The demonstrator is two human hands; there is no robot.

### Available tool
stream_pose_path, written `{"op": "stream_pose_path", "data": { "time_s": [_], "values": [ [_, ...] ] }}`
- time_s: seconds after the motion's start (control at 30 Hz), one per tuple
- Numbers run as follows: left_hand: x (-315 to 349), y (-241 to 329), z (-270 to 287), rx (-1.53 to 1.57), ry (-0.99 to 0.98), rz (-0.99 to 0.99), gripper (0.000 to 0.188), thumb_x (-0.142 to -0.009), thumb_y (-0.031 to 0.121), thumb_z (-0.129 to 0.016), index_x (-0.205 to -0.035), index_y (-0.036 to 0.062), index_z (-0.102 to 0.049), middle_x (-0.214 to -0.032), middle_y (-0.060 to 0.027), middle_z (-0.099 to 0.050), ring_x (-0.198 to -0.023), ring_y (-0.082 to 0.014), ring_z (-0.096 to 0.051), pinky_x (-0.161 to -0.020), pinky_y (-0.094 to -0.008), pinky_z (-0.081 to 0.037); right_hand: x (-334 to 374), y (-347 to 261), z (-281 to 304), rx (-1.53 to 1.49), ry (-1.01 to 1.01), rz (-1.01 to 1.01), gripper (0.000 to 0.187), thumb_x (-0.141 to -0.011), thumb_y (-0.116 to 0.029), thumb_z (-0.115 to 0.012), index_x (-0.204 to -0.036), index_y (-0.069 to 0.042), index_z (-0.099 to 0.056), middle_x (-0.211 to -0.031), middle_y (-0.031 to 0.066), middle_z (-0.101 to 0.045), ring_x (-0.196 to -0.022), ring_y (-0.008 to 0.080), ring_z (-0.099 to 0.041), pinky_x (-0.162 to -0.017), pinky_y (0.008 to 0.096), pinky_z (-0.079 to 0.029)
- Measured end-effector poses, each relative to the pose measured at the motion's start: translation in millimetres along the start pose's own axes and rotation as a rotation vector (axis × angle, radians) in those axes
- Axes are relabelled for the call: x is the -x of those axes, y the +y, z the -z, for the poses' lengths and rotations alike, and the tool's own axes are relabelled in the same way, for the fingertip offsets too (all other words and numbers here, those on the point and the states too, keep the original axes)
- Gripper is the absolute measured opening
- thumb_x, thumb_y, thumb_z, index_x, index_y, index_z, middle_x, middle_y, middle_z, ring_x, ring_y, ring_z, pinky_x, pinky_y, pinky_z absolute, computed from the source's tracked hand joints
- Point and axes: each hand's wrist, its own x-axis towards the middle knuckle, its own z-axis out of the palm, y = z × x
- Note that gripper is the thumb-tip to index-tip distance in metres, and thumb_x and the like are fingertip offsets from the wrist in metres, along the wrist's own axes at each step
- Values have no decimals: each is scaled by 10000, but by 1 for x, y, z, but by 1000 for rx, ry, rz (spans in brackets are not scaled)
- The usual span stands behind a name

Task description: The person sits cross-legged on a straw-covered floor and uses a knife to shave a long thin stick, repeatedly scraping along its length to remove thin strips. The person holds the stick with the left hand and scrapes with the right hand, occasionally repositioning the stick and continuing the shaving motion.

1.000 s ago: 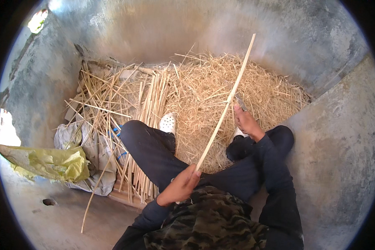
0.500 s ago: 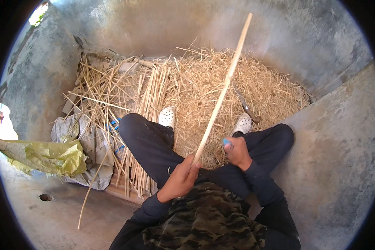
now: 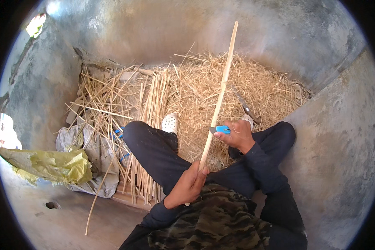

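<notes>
My left hand (image 3: 186, 186) is closed round the lower end of a long, pale bamboo strip (image 3: 218, 109), in front of my lap. The strip slants up and away to the right, with a node partway along it. My right hand (image 3: 239, 135) grips a blue utility knife (image 3: 222, 129). Its short blade lies at the strip's right edge, a little above my left hand; whether it cuts into the wood I cannot tell.
Shavings (image 3: 196, 112) cover the floor around my feet, and a larger knife (image 3: 246, 105) lies on them. To the left are a row of split strips (image 3: 155, 98), a loose tangle of sticks (image 3: 102, 93) and a yellow sack (image 3: 56, 164). Concrete walls (image 3: 162, 33) enclose the spot.
My right hand has come up and left from beside the strip, bringing the blue knife to it. The strip's far end has dropped slightly and shifted left.
</notes>
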Motion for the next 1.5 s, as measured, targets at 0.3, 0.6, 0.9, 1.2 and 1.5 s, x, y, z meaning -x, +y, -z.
{"op": "stream_pose_path", "data": {
  "time_s": [0.3, 0.6, 0.9, 1.2, 1.5],
  "values": [
    [-2, -12, -10, 66, 43, -16, 217, -1029, 239, -385, -937, 46, -426, -686, 28, -383, -599, -56, -341, -540, -234, -329, -23, 32, -25, 79, 163, 66, 692, -747, -769, -530, -622, -89, -559, -452, 86, -509, -391, 262, -538, -399, 388, -405],
    [-7, -22, -16, 47, 91, -88, 219, -1026, 233, -396, -886, 65, -396, -684, 29, -374, -588, -54, -333, -519, -229, -316, -65, 56, -42, 135, 314, -54, 707, -805, -767, -446, -596, -103, -568, -432, 87, -483, -403, 266, -537, -403, 385, -399],
    [-12, -29, -15, 102, 68, -107, 179, -1022, 227, -413, -916, 83, -416, -658, 56, -358, -541, -27, -318, -480, -200, -295, -74, 79, -46, -15, 164, -312, 652, -853, -651, -519, -613, -51, -600, -522, 155, -542, -497, 331, -567, -476, 443, -409],
    [-10, -25, 16, 390, -39, 70, 201, -1017, 258, -440, -936, 74, -443, -635, 41, -342, -518, -51, -312, -479, -225, -303, -58, 51, 2, -1544, -648, -711, 712, -879, -767, -215, -519, -156, -279, -389, -51, -239, -296, 60, -167, -301, 215, -147],
    [-8, -38, 7, 191, 24, 29, 186, -1020, 211, -418, -992, 49, -505, -636, 49, -378, -557, -43, -347, -503, -222, -307, 3, 36, -37, -955, -123, -570, 693, -946, -654, -259, -550, -96, -365, -432, 22, -335, -348, 129, -320, -360, 308, -262]
  ]
}}
